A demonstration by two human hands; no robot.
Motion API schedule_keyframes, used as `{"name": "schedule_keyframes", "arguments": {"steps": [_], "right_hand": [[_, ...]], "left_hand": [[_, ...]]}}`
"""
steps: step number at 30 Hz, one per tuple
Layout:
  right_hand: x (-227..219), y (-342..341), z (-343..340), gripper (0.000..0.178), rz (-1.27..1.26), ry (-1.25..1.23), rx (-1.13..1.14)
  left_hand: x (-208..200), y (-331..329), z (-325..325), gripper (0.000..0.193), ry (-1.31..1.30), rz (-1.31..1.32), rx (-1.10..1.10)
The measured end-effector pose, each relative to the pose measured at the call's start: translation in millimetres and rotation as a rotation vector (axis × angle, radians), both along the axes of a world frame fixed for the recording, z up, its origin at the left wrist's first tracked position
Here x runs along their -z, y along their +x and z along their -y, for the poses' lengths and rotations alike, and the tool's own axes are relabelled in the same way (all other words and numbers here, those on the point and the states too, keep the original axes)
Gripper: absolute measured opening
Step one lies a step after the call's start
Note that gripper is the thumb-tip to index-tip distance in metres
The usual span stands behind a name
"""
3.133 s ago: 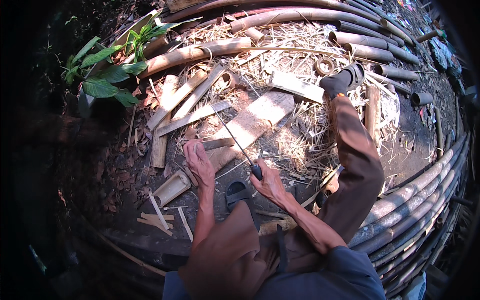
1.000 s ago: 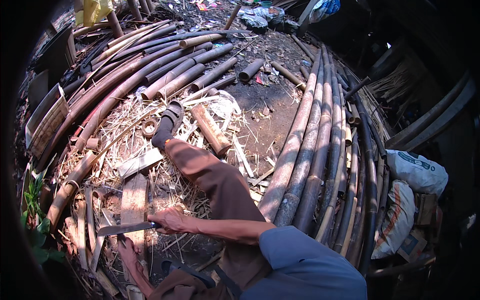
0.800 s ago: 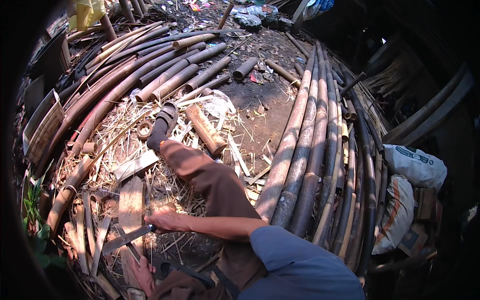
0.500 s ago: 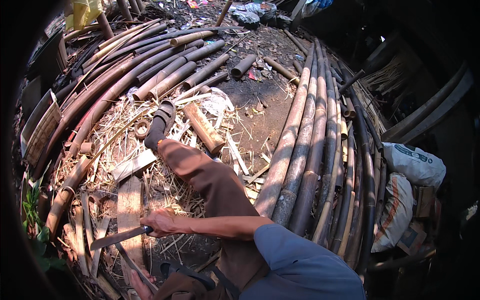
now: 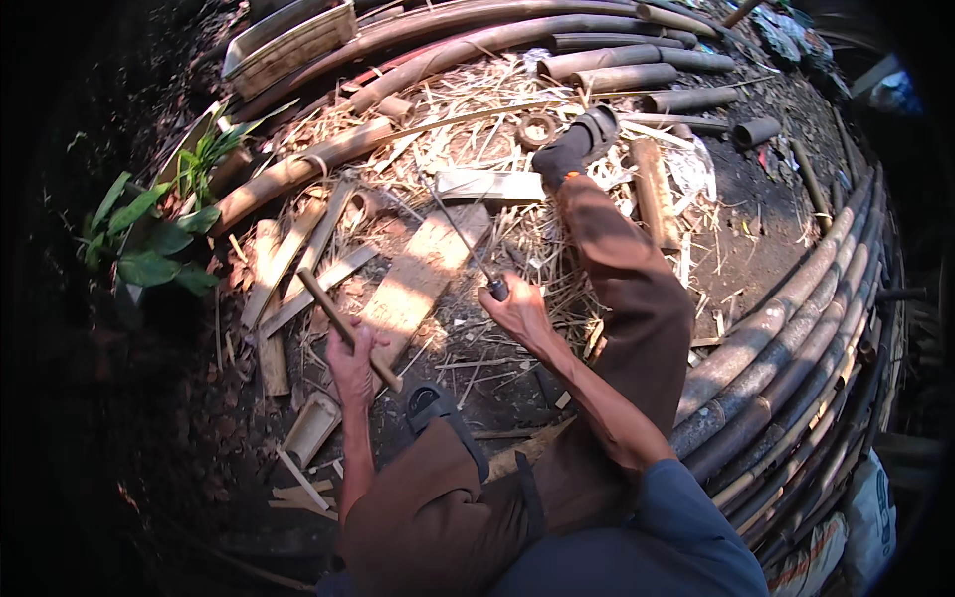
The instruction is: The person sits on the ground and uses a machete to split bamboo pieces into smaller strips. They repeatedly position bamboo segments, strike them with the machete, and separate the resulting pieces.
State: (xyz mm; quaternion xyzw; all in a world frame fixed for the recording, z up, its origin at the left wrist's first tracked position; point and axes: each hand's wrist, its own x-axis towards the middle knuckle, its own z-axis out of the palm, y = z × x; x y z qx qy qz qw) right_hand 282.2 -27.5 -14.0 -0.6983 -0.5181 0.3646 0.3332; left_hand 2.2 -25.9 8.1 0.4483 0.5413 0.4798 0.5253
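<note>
My left hand (image 5: pixel 351 360) is closed around a narrow bamboo strip (image 5: pixel 328 300), which slants from upper left to lower right. In my right hand (image 5: pixel 519 313) is a knife (image 5: pixel 465 240), gripped by its dark handle. Its long thin blade points away and to the left, edge-on to the view. Strip and blade are apart. Beyond and between the hands, a flat wooden plank (image 5: pixel 423 269) lies on the ground. A pale squared piece of wood (image 5: pixel 489 185) sits past its far end, beside my sandalled foot (image 5: pixel 587 139).
Long bamboo poles (image 5: pixel 786 328) run along the right, and more poles (image 5: pixel 477 45) lie at the back. Split bamboo pieces (image 5: pixel 298 249) and shavings cover the ground. A leafy plant (image 5: pixel 149 254) grows at left. A cut bamboo section (image 5: pixel 653 194) rests by my leg.
The view has swung left. My left hand has raised the bamboo strip into fuller view. The knife, earlier pointing left near the strip, now points away from me, apart from it.
</note>
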Motion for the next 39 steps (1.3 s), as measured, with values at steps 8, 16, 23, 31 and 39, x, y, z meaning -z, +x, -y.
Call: {"name": "schedule_keyframes", "arguments": {"steps": [8,16,23,31,39], "right_hand": [[-2,-58,69,0.045,-0.168,-0.077,-0.168],[18,-68,89,0.044,-0.234,-0.044,-0.283],[-5,-101,71,0.043,-0.313,-0.129,-0.362],[-28,-111,67,0.037,-0.380,-0.081,-0.394],[-13,-117,62,0.036,-0.265,-0.178,-0.407]], "left_hand": [[111,-9,-20,0.037,0.171,-0.140,-0.120],[-3,-20,-9,0.029,0.081,-0.655,-0.315],[-32,-7,11,0.037,0.030,-0.724,-0.130],[-30,3,17,0.055,-0.135,-0.763,-0.198],[-28,-2,16,0.059,-0.093,-0.828,-0.166]]}}
